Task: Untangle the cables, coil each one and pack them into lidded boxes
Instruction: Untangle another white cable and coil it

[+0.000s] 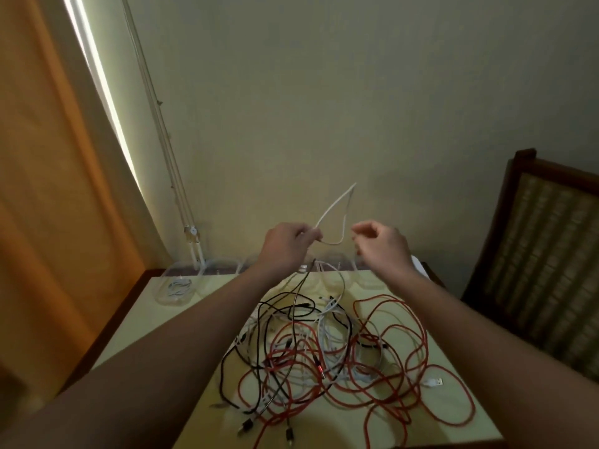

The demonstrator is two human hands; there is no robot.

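One box (161,296) holds a coil (176,286); left hand (287,243) pinches white cable (335,205), right hand (381,243) unclear.

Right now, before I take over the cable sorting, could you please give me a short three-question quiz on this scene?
1. True or false: the left hand pinches a white cable raised above the table.
2. The leftmost clear box holds: A) a coiled white cable, B) a red cable, C) a lid only.
3. Fill in: the tangle on the table mixes white, black and ___ cables.
Key: 1 true; 2 A; 3 red.
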